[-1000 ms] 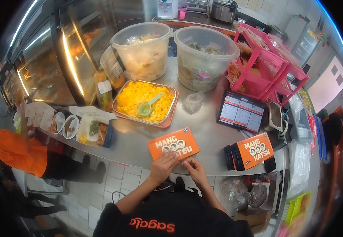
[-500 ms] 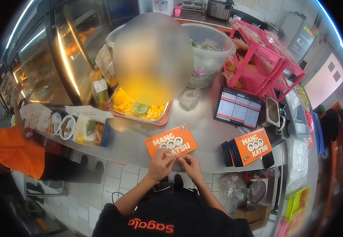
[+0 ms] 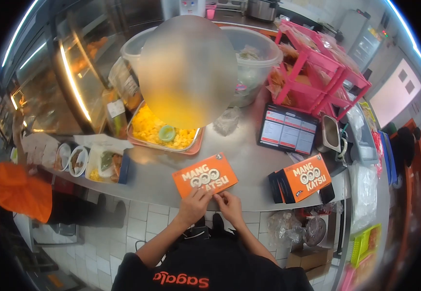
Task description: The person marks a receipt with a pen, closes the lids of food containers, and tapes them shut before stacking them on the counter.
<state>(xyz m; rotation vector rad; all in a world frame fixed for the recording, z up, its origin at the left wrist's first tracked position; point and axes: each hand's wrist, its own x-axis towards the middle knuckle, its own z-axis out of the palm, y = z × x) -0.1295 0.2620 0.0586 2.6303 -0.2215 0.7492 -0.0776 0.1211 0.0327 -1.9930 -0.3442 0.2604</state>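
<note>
An orange cardboard meal box (image 3: 202, 174) printed "MANG KATSU" lies on the steel counter with its lid down. Its near edge is between my two hands. My left hand (image 3: 194, 206) rests over the front left part of the lid, fingers bent against the cardboard and covering some of the lettering. My right hand (image 3: 230, 207) pinches at the front edge, to the right of the left hand, with thumb and index finger close together. What the fingertips do at the front flap is too small to make out.
More orange boxes (image 3: 303, 179) are stacked at the right. Behind are a tray of yellow food (image 3: 145, 128), a tablet (image 3: 287, 128) and pink racks (image 3: 307, 68). An open filled box (image 3: 108, 165) sits left, near a person in orange (image 3: 21, 191).
The view has shifted slightly, moving the counter items a little left in the picture. Both hands stay at the box's front edge, with only small finger movement.
</note>
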